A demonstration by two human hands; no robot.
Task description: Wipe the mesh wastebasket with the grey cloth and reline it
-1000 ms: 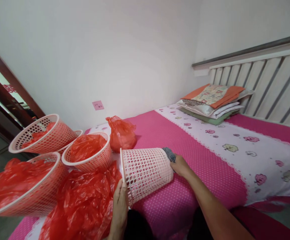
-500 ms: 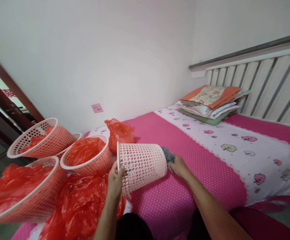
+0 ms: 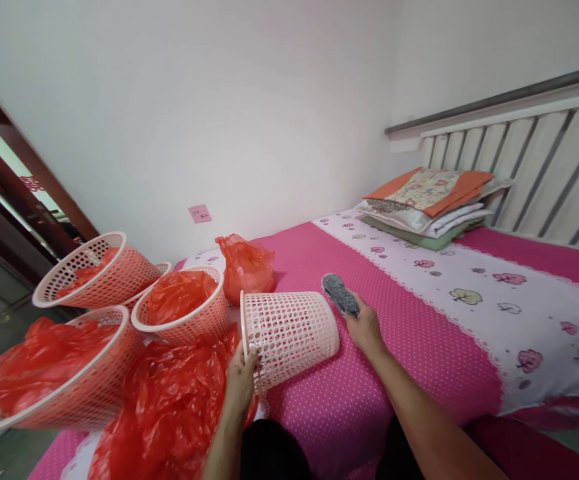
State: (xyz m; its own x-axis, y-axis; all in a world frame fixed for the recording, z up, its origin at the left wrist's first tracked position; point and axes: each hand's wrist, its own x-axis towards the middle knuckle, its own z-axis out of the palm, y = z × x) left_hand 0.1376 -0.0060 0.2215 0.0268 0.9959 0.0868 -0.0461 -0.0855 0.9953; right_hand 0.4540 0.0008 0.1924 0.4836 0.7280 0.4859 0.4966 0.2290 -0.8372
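A pale pink perforated plastic basket [image 3: 294, 337] lies on its side on the bed, its mouth facing left and its base facing right. My left hand [image 3: 242, 377] grips the rim at the near side, fingers closed around it. In my right hand [image 3: 364, 325] is a grey fuzzy scrubbing pad [image 3: 340, 293], oblong in shape, held just off the basket's base and apart from it. Beside my left forearm spreads a heap of crumpled red plastic bags [image 3: 169, 407]. A tied red plastic bag [image 3: 246, 263] stands behind the basket's mouth.
Several pink baskets with red bags inside crowd the left, including a middle basket [image 3: 189, 327] and a front basket [image 3: 84, 390]. Folded bedding [image 3: 429, 200] is stacked at the back right by a white radiator [image 3: 534, 173]. A pink polka-dot bedspread [image 3: 419, 333] lies underneath.
My right hand has drawn the grey pad away from the basket's base, lifting it up and turning it. My left hand keeps its hold on the rim. The view has shifted slightly.
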